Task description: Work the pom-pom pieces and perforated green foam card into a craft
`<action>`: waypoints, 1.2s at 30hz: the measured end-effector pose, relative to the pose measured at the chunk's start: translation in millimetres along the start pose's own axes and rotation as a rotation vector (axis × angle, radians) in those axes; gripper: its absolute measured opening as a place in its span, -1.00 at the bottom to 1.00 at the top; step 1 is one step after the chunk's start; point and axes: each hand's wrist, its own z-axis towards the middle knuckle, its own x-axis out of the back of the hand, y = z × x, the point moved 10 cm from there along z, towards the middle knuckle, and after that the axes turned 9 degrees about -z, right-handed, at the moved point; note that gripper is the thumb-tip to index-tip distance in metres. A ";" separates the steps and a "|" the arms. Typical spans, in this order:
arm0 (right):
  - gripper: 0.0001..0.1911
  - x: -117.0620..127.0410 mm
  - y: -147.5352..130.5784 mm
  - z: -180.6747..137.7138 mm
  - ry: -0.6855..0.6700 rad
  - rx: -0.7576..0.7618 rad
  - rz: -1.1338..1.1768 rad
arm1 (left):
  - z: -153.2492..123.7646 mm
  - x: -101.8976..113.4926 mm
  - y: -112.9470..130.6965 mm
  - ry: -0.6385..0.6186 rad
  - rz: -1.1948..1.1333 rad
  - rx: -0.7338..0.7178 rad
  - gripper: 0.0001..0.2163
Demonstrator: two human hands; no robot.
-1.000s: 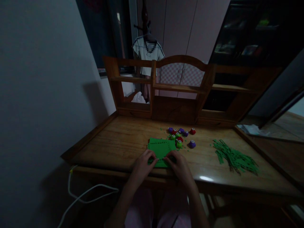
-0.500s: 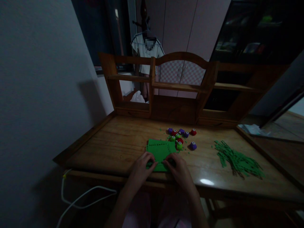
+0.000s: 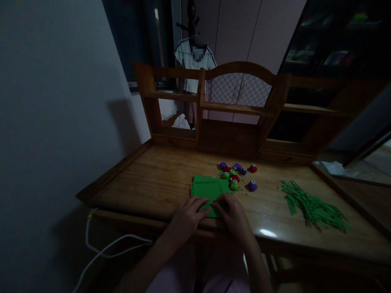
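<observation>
A green foam-like sheet (image 3: pixel 209 188) with dotted rows of small holes along its far and side edges lies near the desk's front edge. My left hand (image 3: pixel 190 212) rests on the sheet's near left part, its fingers stretched out and pressing it down. On the near right part, my right hand (image 3: pixel 232 209) has thumb and fingertips pinched together at the sheet; a tiny piece between them cannot be made out. Just beyond the sheet's right corner stand small toy figures with round eyes, among them a green one (image 3: pixel 234 185) and a purple one (image 3: pixel 252 186).
A loose pile of green strips (image 3: pixel 314 205) lies on the right of the wooden desk (image 3: pixel 137 179). Tiny green bits are scattered around the figures. A wooden shelf unit (image 3: pixel 233 108) stands along the back, and a white cable (image 3: pixel 122 240) hangs at the front left.
My left hand has gone from a pinch to fingers laid flatter on the sheet and has moved closer to my right hand. The camera view has shifted slightly.
</observation>
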 end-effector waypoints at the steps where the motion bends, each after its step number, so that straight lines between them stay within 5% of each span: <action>1: -0.94 0.6 -0.3 -0.3 0.004 0.002 0.000 | -1.1 0.1 1.3 0.006 0.033 -0.005 -0.69; 17: -0.89 2.8 -3.4 -0.4 0.023 0.029 -0.001 | -30.2 36.6 -5.4 -0.075 0.187 0.011 -0.58; 28: -0.90 3.2 -5.7 -0.5 0.009 0.030 -0.012 | -49.9 25.2 -4.2 -0.104 0.121 0.086 -0.51; 33: -0.77 27.3 -28.9 -10.6 0.177 0.131 -0.095 | -50.2 28.3 4.2 -0.052 0.108 0.144 -0.54; 36: -0.67 30.1 -54.2 -20.9 0.169 0.254 -0.220 | -50.9 27.8 7.8 -0.050 0.108 0.148 -0.56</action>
